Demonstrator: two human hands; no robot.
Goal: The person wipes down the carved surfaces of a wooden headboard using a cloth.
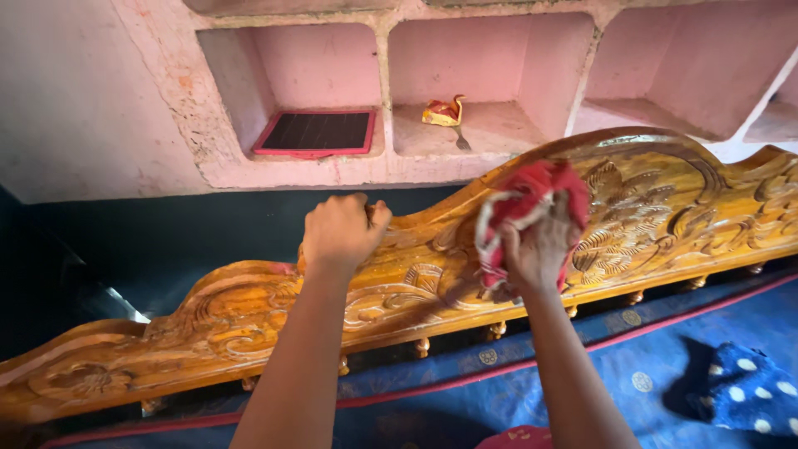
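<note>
- Headboard (399,291) of carved, glossy golden wood, running on a slant across the view from lower left to upper right, standing between a pink wall with niches behind and a blue bed cover in front.
- Left hand (341,231) closing into a fist over the top edge of the headboard, gripping the wood near the middle of its length.
- Right hand (540,249) pressing a red and white cloth (524,208) flat against the carved front of the headboard, fingers wrapping the bunched cloth, just beside a carved leaf pattern (619,224).
- Both forearms reaching up from the bottom edge of the view, well apart at the hands.
- Row of small turned wooden knobs (496,330) hanging along the lower edge of the headboard.
- Blue bed cover (582,374) with pale round marks and a red stripe lying below the headboard; darker blue spotted fabric (744,391) bunching at lower right.
- Pink wall niches (382,75) sitting above: dark flat panel with a red frame (316,131) lying in the left niche, small red and yellow object (443,112) resting in the middle niche, with what looks like a fork (460,138) just beside it.
</note>
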